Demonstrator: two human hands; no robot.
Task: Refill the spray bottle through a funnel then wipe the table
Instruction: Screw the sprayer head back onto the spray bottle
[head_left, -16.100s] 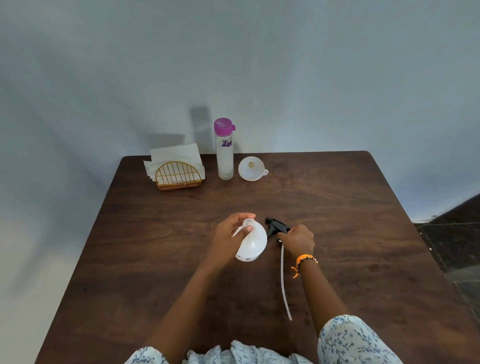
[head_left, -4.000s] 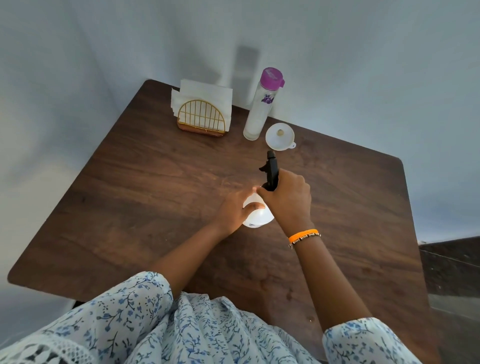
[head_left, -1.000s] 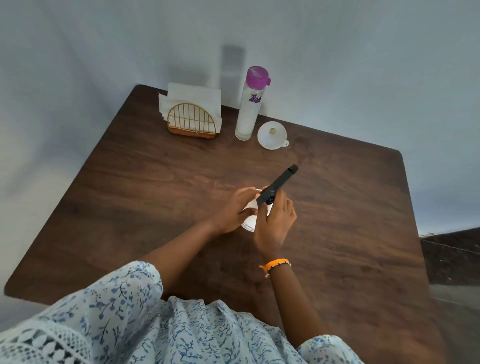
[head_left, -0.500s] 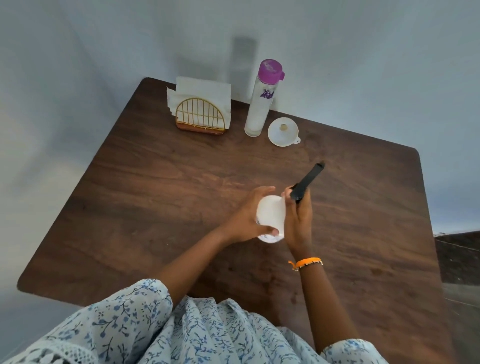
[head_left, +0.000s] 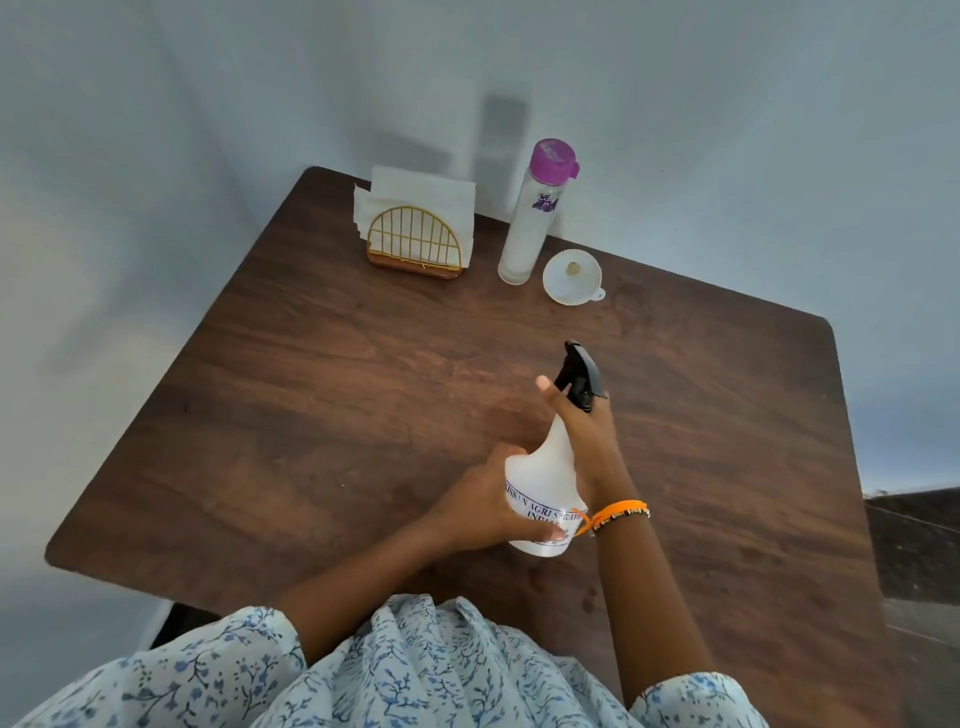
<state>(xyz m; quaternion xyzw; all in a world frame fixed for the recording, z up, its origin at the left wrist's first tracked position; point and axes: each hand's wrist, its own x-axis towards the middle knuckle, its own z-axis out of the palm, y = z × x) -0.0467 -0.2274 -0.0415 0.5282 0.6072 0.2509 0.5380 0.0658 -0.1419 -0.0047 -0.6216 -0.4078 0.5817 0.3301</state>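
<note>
Centre frame, the left hand (head_left: 485, 506) grips the white spray bottle (head_left: 545, 499) low to steady it while the right hand (head_left: 584, 426) wraps its black trigger head (head_left: 581, 375) (funnel (head_left: 571, 277) waits upper centre on the counter (head_left: 332, 395)).

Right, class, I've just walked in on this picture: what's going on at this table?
A person holds a white plastic spray bottle above a dark wooden table. The left hand grips its body; the right hand wraps the neck below the black trigger head. At the far edge stand a white funnel, a purple-capped bottle and a gold wire napkin holder.
</note>
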